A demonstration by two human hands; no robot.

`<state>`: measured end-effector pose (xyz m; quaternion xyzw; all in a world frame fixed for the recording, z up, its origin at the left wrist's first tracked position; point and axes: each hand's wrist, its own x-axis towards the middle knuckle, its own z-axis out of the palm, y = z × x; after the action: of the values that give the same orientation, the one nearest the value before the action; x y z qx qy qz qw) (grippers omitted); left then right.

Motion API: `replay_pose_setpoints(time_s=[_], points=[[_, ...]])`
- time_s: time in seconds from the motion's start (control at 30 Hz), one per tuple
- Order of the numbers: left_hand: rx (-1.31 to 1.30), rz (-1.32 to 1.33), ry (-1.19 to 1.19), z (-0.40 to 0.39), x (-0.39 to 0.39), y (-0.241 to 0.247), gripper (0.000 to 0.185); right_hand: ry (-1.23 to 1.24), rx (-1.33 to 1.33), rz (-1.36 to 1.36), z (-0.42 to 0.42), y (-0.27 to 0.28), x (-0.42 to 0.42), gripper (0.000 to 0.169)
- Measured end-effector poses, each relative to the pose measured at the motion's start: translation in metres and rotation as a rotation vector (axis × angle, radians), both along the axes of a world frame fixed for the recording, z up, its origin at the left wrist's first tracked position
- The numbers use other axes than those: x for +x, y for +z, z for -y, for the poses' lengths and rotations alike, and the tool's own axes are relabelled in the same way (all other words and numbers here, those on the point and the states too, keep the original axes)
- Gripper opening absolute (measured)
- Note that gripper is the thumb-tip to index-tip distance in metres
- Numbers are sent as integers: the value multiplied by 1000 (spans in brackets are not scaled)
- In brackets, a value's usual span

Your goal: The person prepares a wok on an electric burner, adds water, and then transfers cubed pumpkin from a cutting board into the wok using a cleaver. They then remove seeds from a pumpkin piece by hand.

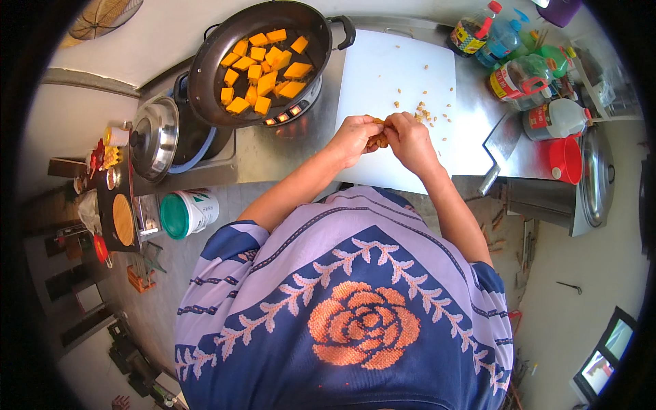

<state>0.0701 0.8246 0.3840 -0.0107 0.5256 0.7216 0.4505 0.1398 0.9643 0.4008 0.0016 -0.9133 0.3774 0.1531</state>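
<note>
Over the white cutting board (400,87), my left hand (354,139) holds a clump of stringy orange squash pulp with seeds (378,141). My right hand (408,138) pinches the right side of the same clump, its fingers meeting those of the left. Loose pale seeds (421,110) lie scattered on the board, thickest just beyond my right hand. To the left, a dark two-handled pan (205,77) holds chunks of orange squash (266,83) in a single layer. It rests on a cooker with lit buttons (283,119).
Right of the board lie a cleaver (502,143) and a red plastic cup (565,160), with several sauce bottles (520,79) behind. A steel pot lid (156,138) leans left of the pan. On the floor at left stands a white bucket with a green lid (175,215).
</note>
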Motion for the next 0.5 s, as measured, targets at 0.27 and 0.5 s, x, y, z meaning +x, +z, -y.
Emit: replay_pose_setpoints(time_s=[0.27, 0.5], points=[[-30, -15, -55, 3, 3, -4, 12, -22, -59, 73, 1, -5, 0, 7], [-28, 18, -65, 3, 4, -4, 13, -70, -269, 288, -1, 11, 1, 10]])
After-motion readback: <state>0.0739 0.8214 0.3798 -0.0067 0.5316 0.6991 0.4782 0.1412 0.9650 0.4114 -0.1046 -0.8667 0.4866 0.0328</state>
